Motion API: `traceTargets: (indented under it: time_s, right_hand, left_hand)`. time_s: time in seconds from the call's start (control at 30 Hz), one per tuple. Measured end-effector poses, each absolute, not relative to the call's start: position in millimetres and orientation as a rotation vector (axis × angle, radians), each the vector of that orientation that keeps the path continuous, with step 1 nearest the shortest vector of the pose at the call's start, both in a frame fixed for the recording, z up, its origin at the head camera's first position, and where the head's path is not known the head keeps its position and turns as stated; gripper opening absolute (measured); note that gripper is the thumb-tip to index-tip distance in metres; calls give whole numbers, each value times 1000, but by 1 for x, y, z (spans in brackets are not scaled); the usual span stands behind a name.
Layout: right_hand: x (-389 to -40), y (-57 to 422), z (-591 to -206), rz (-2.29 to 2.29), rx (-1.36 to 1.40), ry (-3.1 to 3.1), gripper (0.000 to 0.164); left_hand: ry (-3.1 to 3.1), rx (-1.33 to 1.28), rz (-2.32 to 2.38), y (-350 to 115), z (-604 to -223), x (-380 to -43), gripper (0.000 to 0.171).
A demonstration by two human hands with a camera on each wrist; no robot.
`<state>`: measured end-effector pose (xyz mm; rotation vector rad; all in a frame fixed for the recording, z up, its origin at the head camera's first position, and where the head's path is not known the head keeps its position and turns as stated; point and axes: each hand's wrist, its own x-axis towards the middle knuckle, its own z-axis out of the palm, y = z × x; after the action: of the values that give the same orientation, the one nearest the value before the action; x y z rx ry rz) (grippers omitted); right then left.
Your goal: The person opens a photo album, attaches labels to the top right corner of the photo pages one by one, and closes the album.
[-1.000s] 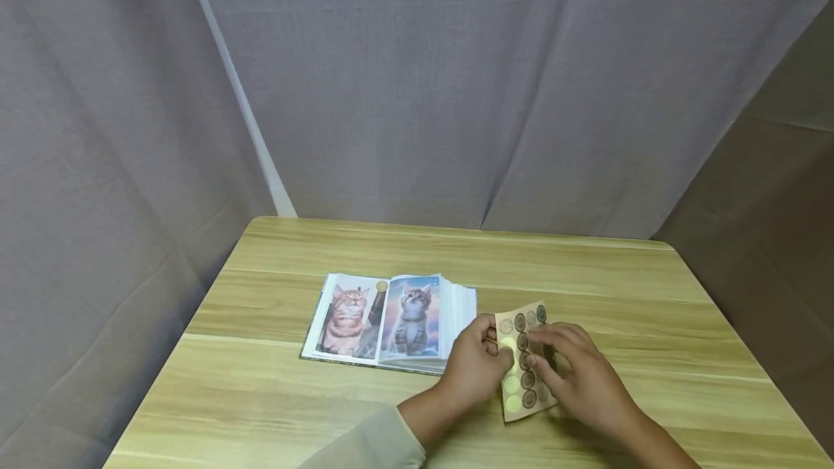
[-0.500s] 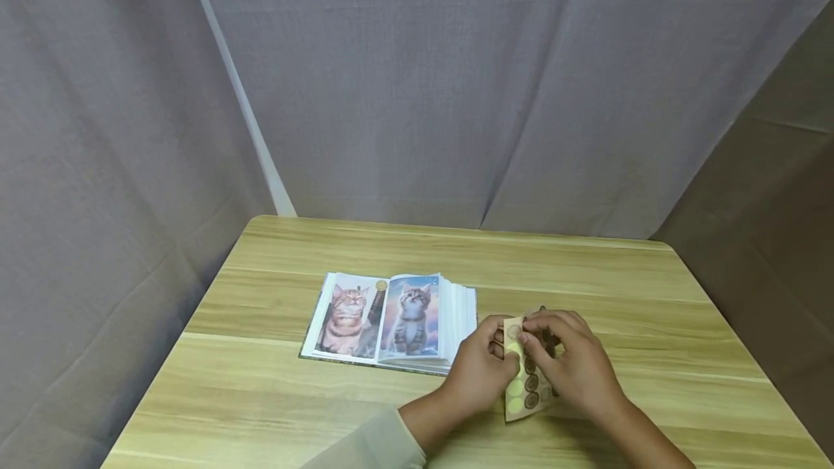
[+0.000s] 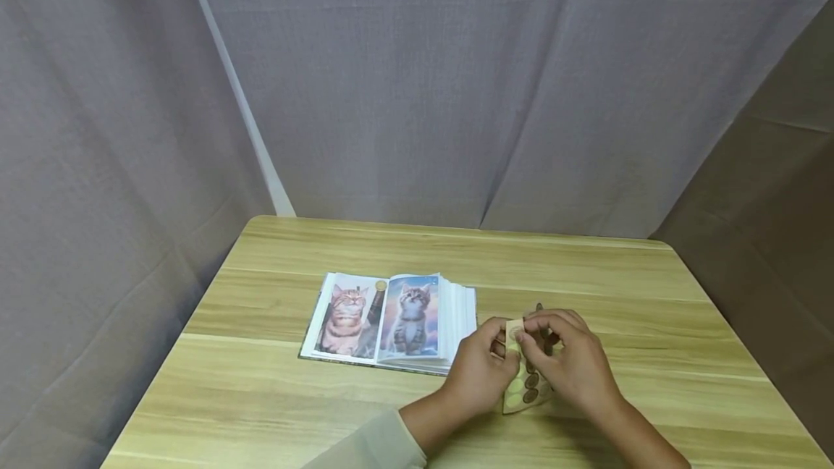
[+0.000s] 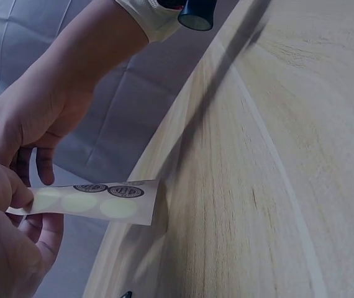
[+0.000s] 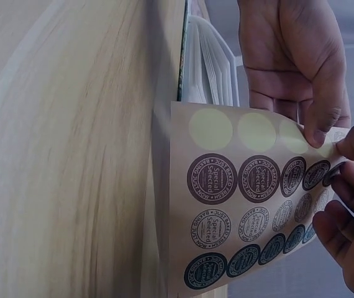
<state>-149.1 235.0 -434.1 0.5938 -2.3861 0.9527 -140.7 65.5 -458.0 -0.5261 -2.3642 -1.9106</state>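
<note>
A tan sheet of round stickers (image 5: 226, 208) is held up between both hands, bent near its top. Printed labels fill several rows, and along one edge runs a row of pale yellow circles. My left hand (image 3: 481, 368) grips that edge, thumb on the pale circles and fingers behind. At the top corner my right hand (image 3: 573, 353) pinches the sheet with thumb and index finger, beside a sticker there. To the left lies an open photo album (image 3: 384, 320) with a cat picture on each page; a round gold sticker (image 3: 381, 286) sits at the left picture's top right corner.
The wood-grain table (image 3: 260, 396) carries the album and ends at a back edge against grey curtains (image 3: 391, 93). More cloth hangs at both sides. The album's thick stack of pages (image 5: 211, 68) stands just beyond the sheet in the right wrist view.
The right hand has moved left to the sheet's top corner and now pinches there. The sheet has bent and turned so that fewer labels show. The album has stayed still.
</note>
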Motion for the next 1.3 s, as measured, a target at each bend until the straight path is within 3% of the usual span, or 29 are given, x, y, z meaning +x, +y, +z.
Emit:
traceTargets:
  time_s: [0.5,0.77,1.3]
  right_hand:
    - [-151,232,-435,995,576,-2329,23]
    - [-150,232,-435,1035,547,-2344,25]
    - [-148,231,-434,1099,424,-2376,20]
  left_hand:
    - [-2351,-510,-1870,66,-457,-141,29]
    - [-2331,-512,-1852,67,-458,-141,44]
    - [-2314,-581,-1789,69,-457,-139,42]
